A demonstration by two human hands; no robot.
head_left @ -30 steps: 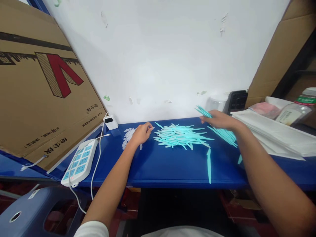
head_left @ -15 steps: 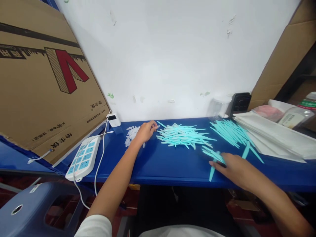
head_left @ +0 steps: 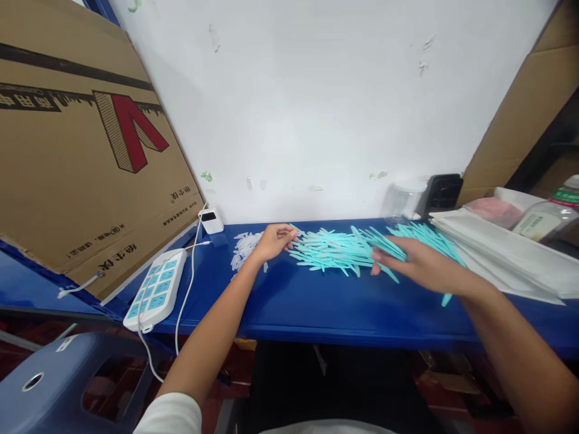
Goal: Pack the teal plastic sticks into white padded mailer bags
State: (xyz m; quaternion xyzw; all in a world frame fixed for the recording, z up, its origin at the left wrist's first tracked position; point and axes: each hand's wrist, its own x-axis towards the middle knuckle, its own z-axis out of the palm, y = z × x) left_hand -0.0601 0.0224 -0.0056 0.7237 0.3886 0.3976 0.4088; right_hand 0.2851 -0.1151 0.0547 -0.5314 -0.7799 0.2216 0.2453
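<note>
My left hand (head_left: 277, 240) is closed in a pinch at the left end of a pile of thin teal pointed sticks (head_left: 332, 250). A small pale piece (head_left: 299, 232) shows at its fingertips, too small to name. Behind the left wrist lies a heap of small translucent white pieces (head_left: 244, 246). My right hand (head_left: 402, 256) grips a bundle of teal sticks (head_left: 384, 243), held over the right end of the pile, slightly blurred. Farther right, partly hidden by this hand, is a second group of teal sticks (head_left: 429, 237).
A white power strip (head_left: 156, 289) with cables and a small white device (head_left: 211, 221) sit left on the blue table (head_left: 289, 307). White bags (head_left: 506, 253), a clear jar (head_left: 404, 199) and a black object (head_left: 443, 194) stand right. A carton (head_left: 90, 181) flanks the left.
My right hand has moved up and left with its teal sticks, from the table's front to the pile's right end. My left hand has shifted slightly right.
</note>
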